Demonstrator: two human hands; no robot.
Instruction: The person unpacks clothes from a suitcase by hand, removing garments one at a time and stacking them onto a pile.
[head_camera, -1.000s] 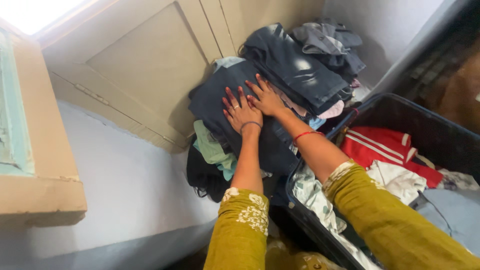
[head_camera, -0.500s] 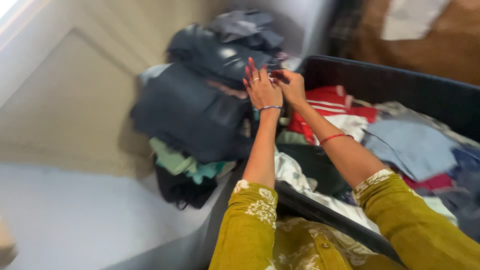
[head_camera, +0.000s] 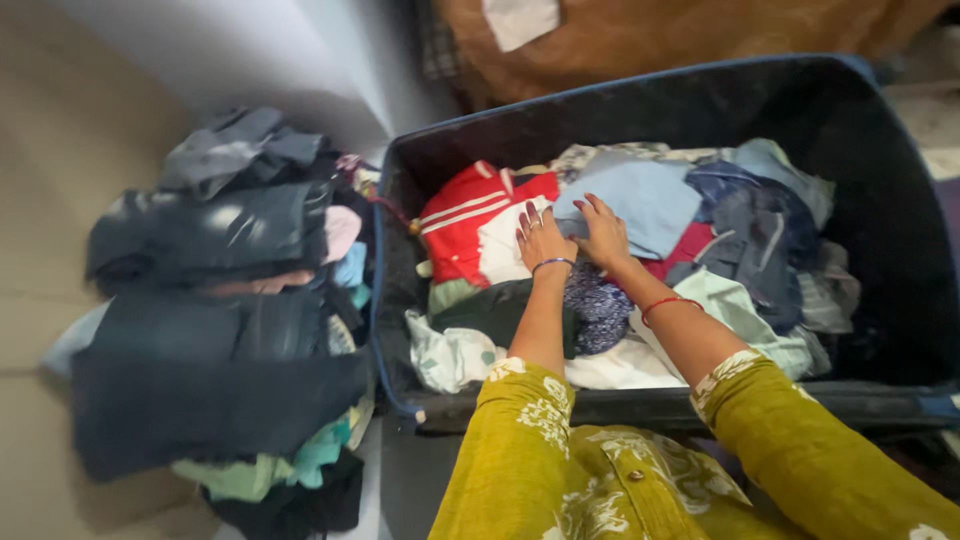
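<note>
A dark open suitcase (head_camera: 850, 110) holds a heap of mixed clothes. My left hand (head_camera: 541, 237) lies flat, fingers spread, on a white garment (head_camera: 500, 245) next to a red garment with white stripes (head_camera: 462, 210). Beside it, my right hand (head_camera: 604, 232) rests with its fingers on the edge of a light blue cloth (head_camera: 645, 200). Neither hand grips anything that I can see. A dark patterned cloth (head_camera: 598, 305) sits just under my wrists. I wear mustard-yellow sleeves with white trim.
Left of the suitcase lies a pile of folded dark clothes (head_camera: 220, 330) with teal and green pieces at its bottom. Behind the suitcase is a brown surface (head_camera: 700, 30) with a white sheet on it. A pale wall stands at the far left.
My hands have left the dark pile on the left and moved right into the suitcase, and my view has swung to follow them.
</note>
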